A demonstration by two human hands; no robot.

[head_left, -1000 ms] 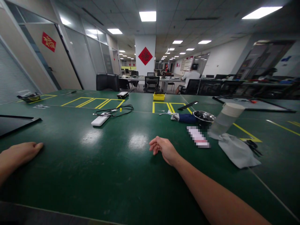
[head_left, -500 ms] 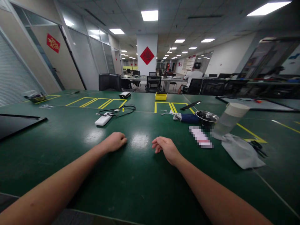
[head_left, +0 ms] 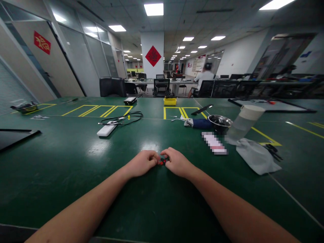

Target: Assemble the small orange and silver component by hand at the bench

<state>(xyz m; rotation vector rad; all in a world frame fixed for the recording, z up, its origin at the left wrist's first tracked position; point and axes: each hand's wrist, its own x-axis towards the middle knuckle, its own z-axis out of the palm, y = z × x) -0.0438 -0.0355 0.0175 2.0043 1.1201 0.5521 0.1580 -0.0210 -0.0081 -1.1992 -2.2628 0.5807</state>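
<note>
My left hand [head_left: 144, 162] and my right hand [head_left: 177, 162] meet low over the green table, fingers curled and fingertips almost touching. Small red and dark pieces [head_left: 162, 162] show between the fingertips of both hands. They are too small for me to tell their kind, and the fingers hide part of them. Each hand is closed, thumb against fingers, at the pieces. Nearest my right hand lies a flat pinkish thing [head_left: 214, 143], blurred out by blocks. Farther off to the left is a white power bank [head_left: 106, 129] beside a black cable [head_left: 134, 116].
On the right stand a metal bowl [head_left: 220, 124], a clear cup with a pale lid [head_left: 244, 123] and a grey pouch [head_left: 255, 158]. A dark blue bundle [head_left: 202, 123] touches the bowl. Farther back sits a yellow box [head_left: 170, 101]. A person [head_left: 204, 79] sits in the background.
My hands have come together from apart, the left moving right. Small red and dark pieces now show between the fingertips. The view has shifted slightly.
</note>
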